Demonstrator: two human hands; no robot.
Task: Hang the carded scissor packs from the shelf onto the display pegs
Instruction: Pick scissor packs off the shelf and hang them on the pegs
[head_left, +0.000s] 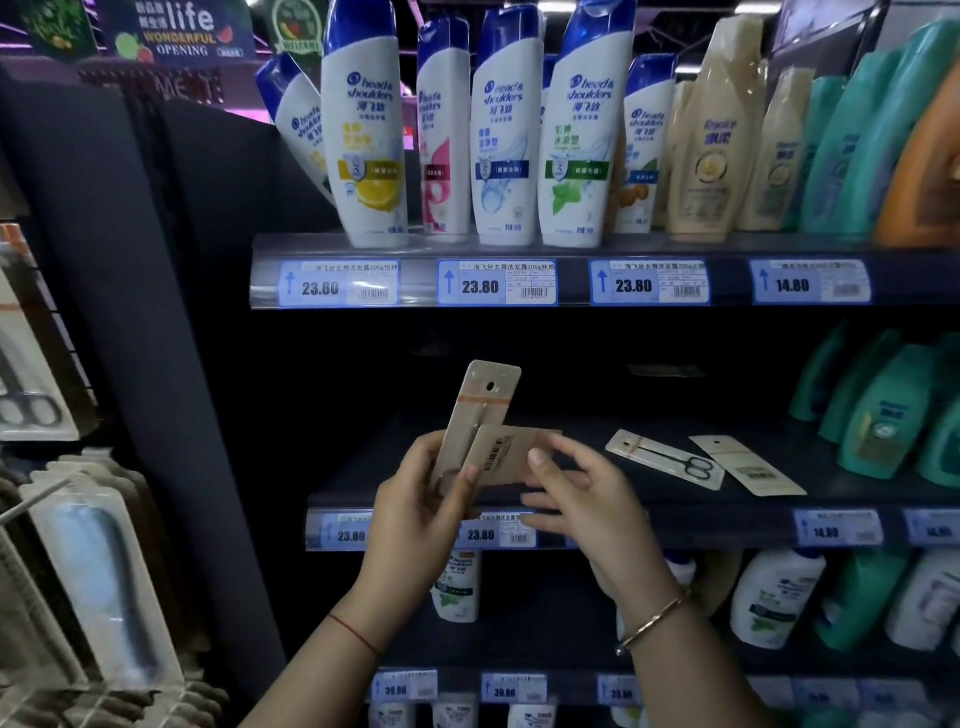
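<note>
My left hand (415, 499) grips an upright carded scissor pack (480, 405), hang-hole at the top. My right hand (576, 493) pinches a second pack (511, 454) that lies crosswise with its barcode back facing me, overlapping the first. Two more packs lie flat on the dark middle shelf (597, 467): one face up showing black scissors (665, 458), one face down (748, 470) to its right. At the far left, a wire display rack holds a hung scissor pack (26, 384) and a bare peg (31, 501).
Shampoo bottles (363, 130) crowd the top shelf above blue price tags (480, 283). Green bottles (878, 405) stand at the right of the middle shelf. More bottles fill the lower shelves. Blister-packed goods (104, 587) hang low on the left rack beside a dark end panel (171, 312).
</note>
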